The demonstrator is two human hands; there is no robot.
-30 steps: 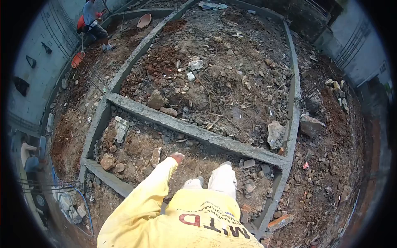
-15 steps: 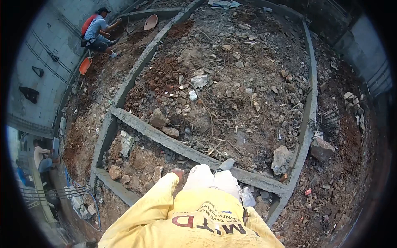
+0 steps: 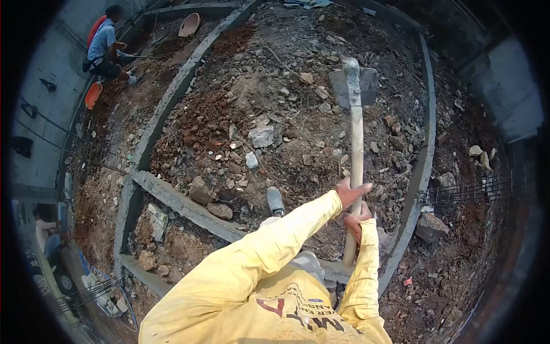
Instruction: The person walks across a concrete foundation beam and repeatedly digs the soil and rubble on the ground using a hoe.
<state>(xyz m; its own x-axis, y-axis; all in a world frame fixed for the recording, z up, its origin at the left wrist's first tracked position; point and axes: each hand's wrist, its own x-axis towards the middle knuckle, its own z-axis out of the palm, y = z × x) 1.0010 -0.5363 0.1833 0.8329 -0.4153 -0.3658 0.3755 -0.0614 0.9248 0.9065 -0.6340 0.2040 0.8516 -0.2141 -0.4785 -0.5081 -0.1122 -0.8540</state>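
Observation:
A hoe [image 3: 356,137] with a pale wooden handle stands out in front of me, its wide grey metal blade [image 3: 366,86] raised away from my body at the far end. My left hand [image 3: 350,193] is wrapped around the middle of the handle, thumb pointing right. Just below it, my right hand [image 3: 358,221] grips the same handle closer to its butt end. Both arms are in long yellow sleeves, the left one reaching across my front. Below the blade lies rubble-strewn soil [image 3: 309,155]. One grey shoe [image 3: 275,200] shows past the concrete beam.
Low concrete beams [image 3: 189,200] frame the ground, with another beam [image 3: 427,143] on the right. Rebar [image 3: 470,192] sticks out beside it, near a large rock [image 3: 431,227]. At upper left a person [image 3: 103,49] crouches near an orange basin [image 3: 93,96]; another person sits lower left.
The hoe has come into view with both my hands on it. My left arm has swung right and forward. One foot now shows beyond the beam.

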